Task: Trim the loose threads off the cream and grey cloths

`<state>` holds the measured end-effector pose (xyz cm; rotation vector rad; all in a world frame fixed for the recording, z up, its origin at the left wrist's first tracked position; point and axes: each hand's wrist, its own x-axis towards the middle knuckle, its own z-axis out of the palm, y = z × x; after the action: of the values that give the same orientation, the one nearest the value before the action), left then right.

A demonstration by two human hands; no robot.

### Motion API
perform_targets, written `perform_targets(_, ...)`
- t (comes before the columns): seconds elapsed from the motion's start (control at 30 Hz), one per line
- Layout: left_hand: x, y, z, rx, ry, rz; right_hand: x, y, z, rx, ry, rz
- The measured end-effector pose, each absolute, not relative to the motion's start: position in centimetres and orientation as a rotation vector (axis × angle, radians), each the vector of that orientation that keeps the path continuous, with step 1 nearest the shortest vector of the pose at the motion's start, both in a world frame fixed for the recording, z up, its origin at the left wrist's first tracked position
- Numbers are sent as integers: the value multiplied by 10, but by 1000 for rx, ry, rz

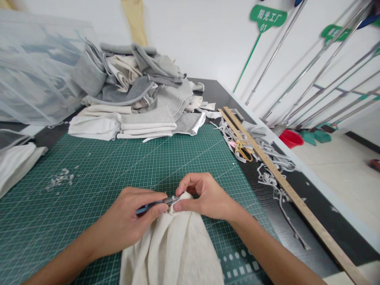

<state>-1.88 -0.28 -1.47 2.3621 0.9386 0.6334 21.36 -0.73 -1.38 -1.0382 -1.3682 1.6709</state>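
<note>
Cream knitted fabric piece (172, 245) lies bunched on the green gridded cutting mat (118, 166), at the near edge of the black counter (299, 206). Left hand (130, 221) is closed around small blue-handled metal snips (157, 203), tips at the fabric's top edge. Right hand (204, 198) pinches that same edge between thumb and fingers. Open mat lies ahead and to the left, bounded at the back by a pile of folded grey and cream cloth (139, 95), at the right by a long wooden ruler (285, 186) among grey offcut strips (267, 158).
</note>
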Motion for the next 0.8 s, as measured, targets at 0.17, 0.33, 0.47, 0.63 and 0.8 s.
perform_targets(0.17,-19,-3,-12,2339,992,571,212,-7,-14,-1036,-1346,1687)
perform_targets(0.33,-20,-3,-8,2367,1024,511,212,-8,-14,-1029,-1338,1690)
perform_targets(0.47,-24,-4,-7,2399,1090,520,213,-9,-13,-1034,-1353,1667)
perform_targets(0.63,-29,-3,-4,2408,1097,500,213,-10,-11,-1054,-1413,1602)
perform_targets(0.8,-30,0,-4,2452,998,505,212,-11,-8,-1077,-1453,1559)
